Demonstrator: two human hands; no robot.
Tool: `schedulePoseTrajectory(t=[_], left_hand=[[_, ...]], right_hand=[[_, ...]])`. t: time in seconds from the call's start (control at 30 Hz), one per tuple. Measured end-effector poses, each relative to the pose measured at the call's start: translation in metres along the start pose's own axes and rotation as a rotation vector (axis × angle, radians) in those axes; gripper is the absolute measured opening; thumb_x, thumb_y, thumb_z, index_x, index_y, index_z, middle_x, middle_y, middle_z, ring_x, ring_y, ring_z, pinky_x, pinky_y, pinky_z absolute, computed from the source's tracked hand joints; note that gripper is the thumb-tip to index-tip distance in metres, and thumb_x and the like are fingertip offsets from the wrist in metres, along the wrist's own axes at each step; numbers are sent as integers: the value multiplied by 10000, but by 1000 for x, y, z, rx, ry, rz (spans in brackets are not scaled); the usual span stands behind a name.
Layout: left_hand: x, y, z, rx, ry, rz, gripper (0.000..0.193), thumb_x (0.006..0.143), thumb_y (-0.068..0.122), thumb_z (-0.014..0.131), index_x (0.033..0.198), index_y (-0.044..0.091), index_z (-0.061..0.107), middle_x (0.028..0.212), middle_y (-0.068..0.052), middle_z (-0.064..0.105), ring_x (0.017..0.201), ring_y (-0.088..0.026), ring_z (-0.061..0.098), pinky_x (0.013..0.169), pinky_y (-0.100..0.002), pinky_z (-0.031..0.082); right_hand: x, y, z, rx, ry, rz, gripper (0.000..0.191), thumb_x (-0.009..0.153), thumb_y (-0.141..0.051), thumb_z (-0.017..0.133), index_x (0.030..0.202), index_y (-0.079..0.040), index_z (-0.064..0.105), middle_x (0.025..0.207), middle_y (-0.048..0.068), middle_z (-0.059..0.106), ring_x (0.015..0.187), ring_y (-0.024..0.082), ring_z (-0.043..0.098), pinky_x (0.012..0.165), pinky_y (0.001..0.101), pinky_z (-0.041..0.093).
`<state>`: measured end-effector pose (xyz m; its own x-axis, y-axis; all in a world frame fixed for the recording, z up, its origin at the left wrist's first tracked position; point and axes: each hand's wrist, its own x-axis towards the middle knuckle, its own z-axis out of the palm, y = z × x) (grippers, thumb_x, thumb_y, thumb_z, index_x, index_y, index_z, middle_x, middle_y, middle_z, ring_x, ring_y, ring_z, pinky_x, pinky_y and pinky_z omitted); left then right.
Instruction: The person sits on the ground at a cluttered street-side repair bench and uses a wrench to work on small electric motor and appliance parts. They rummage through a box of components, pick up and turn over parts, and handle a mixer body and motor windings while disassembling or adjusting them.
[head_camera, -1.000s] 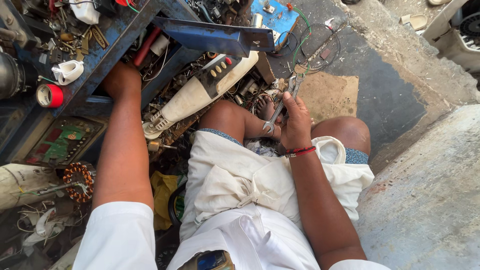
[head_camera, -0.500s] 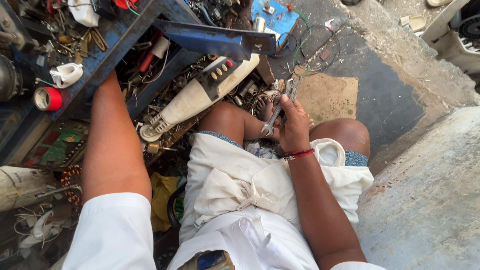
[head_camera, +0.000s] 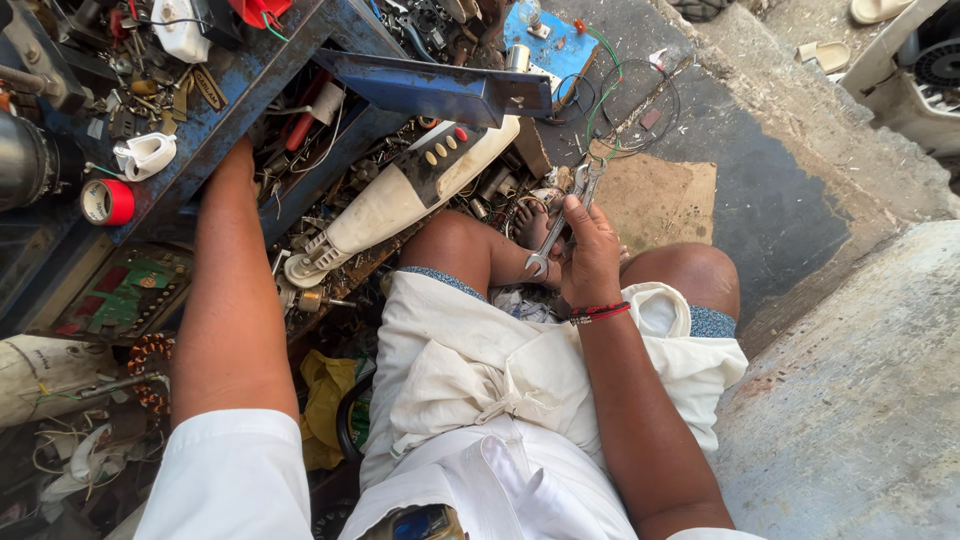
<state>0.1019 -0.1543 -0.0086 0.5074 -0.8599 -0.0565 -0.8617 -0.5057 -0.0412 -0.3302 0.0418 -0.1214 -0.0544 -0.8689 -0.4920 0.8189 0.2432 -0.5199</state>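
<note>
Your left hand (head_camera: 232, 168) has slid farther under the blue bench (head_camera: 250, 75), fingers hidden so I cannot tell their grip, while your right hand (head_camera: 590, 250) stays clenched around the wrench (head_camera: 562, 225).

Left hand (head_camera: 236, 165) reaching forward, apparently half hidden, right hand (head_camera: 590, 250) fisted above knee

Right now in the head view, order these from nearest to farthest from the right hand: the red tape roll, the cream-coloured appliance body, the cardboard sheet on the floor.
Measured from the right hand, which holds a spanner:
1. Cardboard sheet, just beyond and to its right on the floor.
2. Cream-coloured appliance body, to its left past the knee.
3. Red tape roll, far left on the blue tray's edge.
</note>
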Motion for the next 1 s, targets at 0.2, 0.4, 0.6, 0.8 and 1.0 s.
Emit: schedulePoseTrajectory(t=[0.2,0.4,0.6,0.8,1.0], left_hand=[[3,14,7,-25,32,53,454,1031,343,618,1337,8,623,1344,-281,617,1180,-483,602,968,-576,463],[27,39,-1,-40,15,92,452,1027,343,618,1334,10,625,1342,-280,617,1177,-482,603,967,-576,466],[35,40,-3,-25,8,87,451,1023,342,618,1330,12,626,1340,-278,617,1174,-481,605,965,-575,468],[23,14,-8,-15,17,43,450,1019,342,618,1327,14,627,1338,-277,618,1171,-480,606,963,-574,471],[6,0,-8,2,-5,-7,449,1014,342,619,1323,17,628,1337,-275,618,1168,-480,608,962,-574,473]], right_hand=[[2,3,-4,-46,-7,-6,206,1011,-255,674,1020,-49,673,741,21,643,525,93,543,473,229,457],[1,2,-4,-19,-19,-3,206,1002,-246,671,1038,-43,675,760,29,664,527,103,557,478,235,463],[-2,1,-7,-38,0,-6,210,1009,-255,663,1048,-49,671,771,33,675,536,98,561,487,233,461],[1,1,-6,-30,-2,-4,214,1002,-263,673,1033,-52,676,757,29,653,523,104,555,481,245,460],[-3,-1,-3,-14,-2,-16,211,1013,-255,682,1030,-45,676,768,25,652,537,96,551,485,235,469]])
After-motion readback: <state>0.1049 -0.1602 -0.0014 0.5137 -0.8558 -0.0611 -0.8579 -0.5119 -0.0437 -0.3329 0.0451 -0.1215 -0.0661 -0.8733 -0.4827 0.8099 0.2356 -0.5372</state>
